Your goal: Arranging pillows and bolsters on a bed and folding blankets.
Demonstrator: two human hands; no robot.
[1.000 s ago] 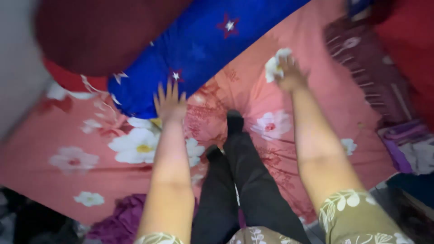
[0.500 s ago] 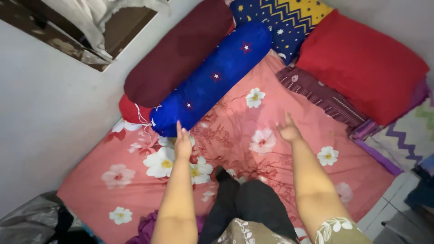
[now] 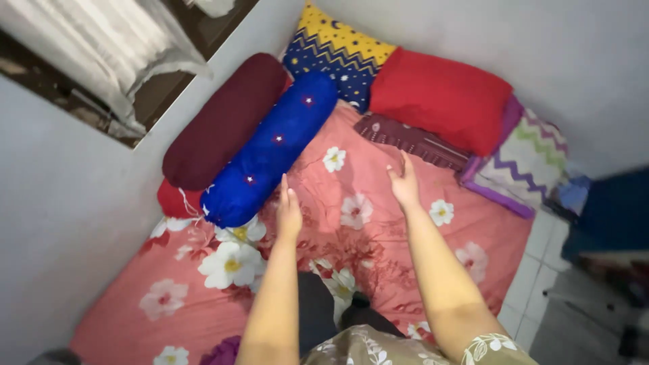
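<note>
At the far left of the frame I am seeing a grey wall [image 3: 61,203], with a dark window [image 3: 135,74] and a pale curtain [image 3: 101,47] in the upper left corner. Below them a pink sheet [image 3: 405,270] with white flowers is spreading across the middle of the frame, from the lower left edge to the tiled floor [image 3: 541,297] at lower right.

Along the sheet's upper left side a maroon bolster [image 3: 226,118] is lying aslant, and a blue bolster [image 3: 270,152] with small stars is lying just beside it, on its right. A bit of red pillow [image 3: 174,200] is peeking out under their lower ends.

My left hand [image 3: 289,211] is hovering in the middle of the frame, fingers straight and together, gripping nothing; it is just beside the blue bolster's lower end, and I cannot tell whether it is touching the sheet. My right hand [image 3: 404,182] is reaching out a little further right and higher, fingers loosely spread, empty too, over the sheet and near a dark patterned cloth [image 3: 412,138].

At the top centre a blue and yellow pillow [image 3: 338,54] is leaning against the wall. Right of it a red cushion [image 3: 439,98] is lying partly on the dark cloth, and further right a zigzag blanket [image 3: 527,162] is lying at the sheet's edge.
</note>
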